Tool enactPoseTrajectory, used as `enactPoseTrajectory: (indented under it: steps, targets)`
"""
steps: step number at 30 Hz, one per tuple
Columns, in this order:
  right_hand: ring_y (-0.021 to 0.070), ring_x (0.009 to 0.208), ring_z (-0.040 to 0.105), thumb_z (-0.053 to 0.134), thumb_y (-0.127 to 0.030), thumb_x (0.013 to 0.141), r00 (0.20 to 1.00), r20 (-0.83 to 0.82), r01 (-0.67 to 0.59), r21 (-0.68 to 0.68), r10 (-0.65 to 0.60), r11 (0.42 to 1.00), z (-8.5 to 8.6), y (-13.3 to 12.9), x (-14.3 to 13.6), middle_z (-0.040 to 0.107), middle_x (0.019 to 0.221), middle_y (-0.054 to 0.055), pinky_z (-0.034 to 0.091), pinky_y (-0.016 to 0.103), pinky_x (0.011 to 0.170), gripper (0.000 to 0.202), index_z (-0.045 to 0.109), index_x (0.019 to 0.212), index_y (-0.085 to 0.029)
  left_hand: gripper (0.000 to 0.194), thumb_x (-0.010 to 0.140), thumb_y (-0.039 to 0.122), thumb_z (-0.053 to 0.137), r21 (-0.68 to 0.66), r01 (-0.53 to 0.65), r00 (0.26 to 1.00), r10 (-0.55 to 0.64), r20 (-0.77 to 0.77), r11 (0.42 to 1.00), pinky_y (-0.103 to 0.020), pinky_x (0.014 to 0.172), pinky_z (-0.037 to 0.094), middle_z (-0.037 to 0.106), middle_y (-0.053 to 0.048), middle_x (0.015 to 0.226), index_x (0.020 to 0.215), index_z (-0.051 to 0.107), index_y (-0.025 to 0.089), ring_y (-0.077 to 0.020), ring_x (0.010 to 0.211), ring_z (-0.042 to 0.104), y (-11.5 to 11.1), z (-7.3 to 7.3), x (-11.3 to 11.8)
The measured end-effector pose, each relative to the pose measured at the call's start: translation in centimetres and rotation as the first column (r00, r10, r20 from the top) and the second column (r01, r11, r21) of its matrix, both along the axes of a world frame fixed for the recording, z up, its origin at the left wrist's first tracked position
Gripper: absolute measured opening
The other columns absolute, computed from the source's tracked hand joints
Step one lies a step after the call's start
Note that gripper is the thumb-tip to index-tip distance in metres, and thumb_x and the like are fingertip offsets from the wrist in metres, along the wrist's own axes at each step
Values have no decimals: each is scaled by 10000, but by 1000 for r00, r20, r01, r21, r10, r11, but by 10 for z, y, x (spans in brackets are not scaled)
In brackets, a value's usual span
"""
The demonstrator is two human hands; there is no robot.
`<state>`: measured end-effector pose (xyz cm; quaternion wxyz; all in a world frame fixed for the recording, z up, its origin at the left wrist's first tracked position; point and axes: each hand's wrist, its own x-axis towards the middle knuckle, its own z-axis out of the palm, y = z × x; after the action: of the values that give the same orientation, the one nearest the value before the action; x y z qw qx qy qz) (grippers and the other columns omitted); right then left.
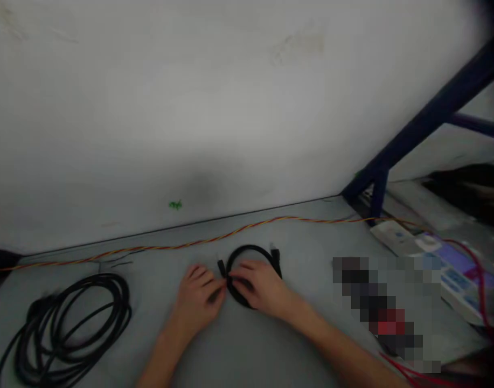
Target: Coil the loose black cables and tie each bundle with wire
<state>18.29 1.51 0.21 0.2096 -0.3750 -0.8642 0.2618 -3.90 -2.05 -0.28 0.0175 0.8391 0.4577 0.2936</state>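
A short black cable (250,247) lies in a round loop on the grey surface, a plug (275,254) at its right side and another connector end (221,268) sticking up at its left. My right hand (263,283) reaches over the loop, thumb and fingers pinching the cable at its left side. From the left, my left hand (199,293) is closed too, its fingertips meeting the right hand's at the same spot on the cable. Whatever small part sits between the fingertips is hidden.
A bigger coil of black cable (123,302) lies to the left. A twisted red-yellow wire (230,233) runs along the foot of the white wall (214,108). At right are a dark blue metal frame (428,113), white power strips (396,238), red wires (479,269) and a pixelated patch.
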Motion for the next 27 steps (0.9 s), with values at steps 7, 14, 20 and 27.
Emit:
enactPoseTrajectory:
  steps: [7,14,20,27]
  targets:
    - [208,940,668,630,-158,952,998,-49,-25,12,25,1000,-5,-2,0,718,962,30,493,335,874,197,742,1084,-251,135,903,133,616,-9,5,994,-6,-109,1000,-393,803,500,627,-24,725,818,680,217,-206,768,580,-1,1,6]
    - [202,885,649,658,-120,859,999,-25,-35,-41,34,999,3,1,-2,696,881,10,458,317,841,160,680,976,-228,121,796,118,653,-97,-1,999,-3,-50,995,-390,786,476,605,-21,737,760,593,217,-213,776,563,5,1,11]
    - [197,862,624,682,-131,819,999,20,-34,-14,34,999,2,1,-1,685,867,-3,427,315,801,151,668,930,-231,141,748,122,658,-193,-16,1000,12,-21,981,-412,825,456,594,-17,744,752,559,222,-222,800,547,6,3,11]
    - [226,905,633,722,-252,865,998,44,-41,19,40,999,1,0,-1,703,904,19,430,355,853,59,688,908,-229,177,702,125,640,-285,-41,999,39,-15,958,-422,809,435,586,-27,772,752,506,229,-245,833,525,5,7,8]
